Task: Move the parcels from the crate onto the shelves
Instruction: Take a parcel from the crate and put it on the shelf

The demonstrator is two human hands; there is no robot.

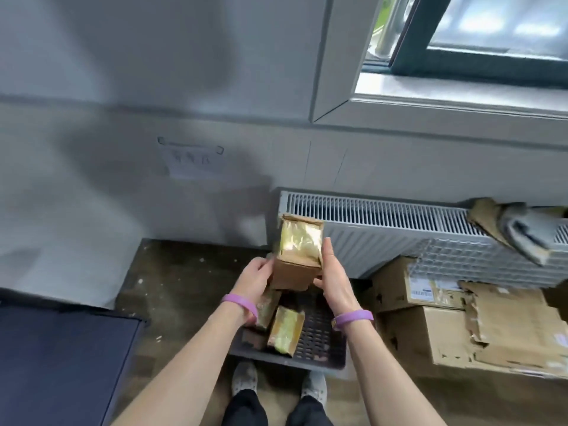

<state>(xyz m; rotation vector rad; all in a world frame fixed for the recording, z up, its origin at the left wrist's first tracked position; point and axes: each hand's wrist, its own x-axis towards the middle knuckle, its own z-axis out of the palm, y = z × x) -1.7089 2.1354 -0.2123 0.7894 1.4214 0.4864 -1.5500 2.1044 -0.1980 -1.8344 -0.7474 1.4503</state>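
Our shoes and forearms filled the bottom centre of the frame, planted just behind the crate, likely so we could lift straight up. At lower left lay a dark blue panel. Our left hand curled its fingers round the left side of a taped cardboard parcel, held above the crate at mid-frame. Our right hand ran straight fingers up its right side, thumb hooked at the lower edge. We judged this two-sided clamp kept the box level. More parcels leaned in the crate below. Battered cartons sat lower right. No shelves showed.
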